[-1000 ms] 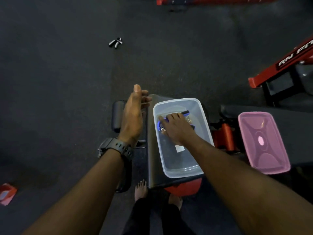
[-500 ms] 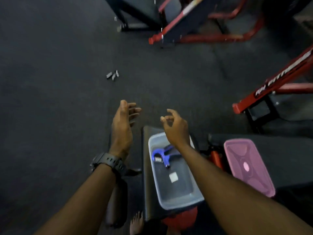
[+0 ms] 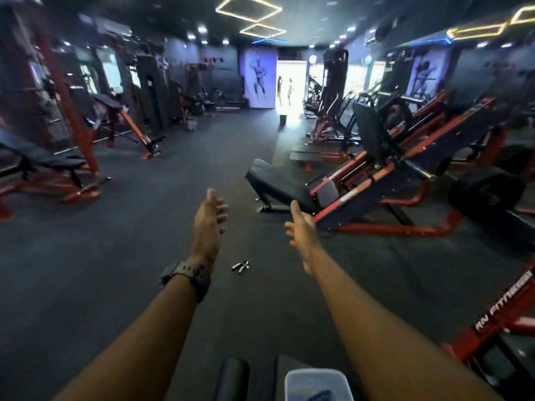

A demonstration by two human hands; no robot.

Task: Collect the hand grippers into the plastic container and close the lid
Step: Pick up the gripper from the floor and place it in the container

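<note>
Hand gripper (image 3: 240,266) on floor (image 3: 115,270); hands apart.

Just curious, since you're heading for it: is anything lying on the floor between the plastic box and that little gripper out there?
In the head view, only bare dark floor separates the plastic container from the hand gripper.

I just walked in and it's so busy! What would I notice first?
Two bare arms stretch forward in the middle, left hand and right hand both open and empty. Between them a small hand gripper lies on the dark floor. At the bottom edge sits a clear plastic container.
</note>
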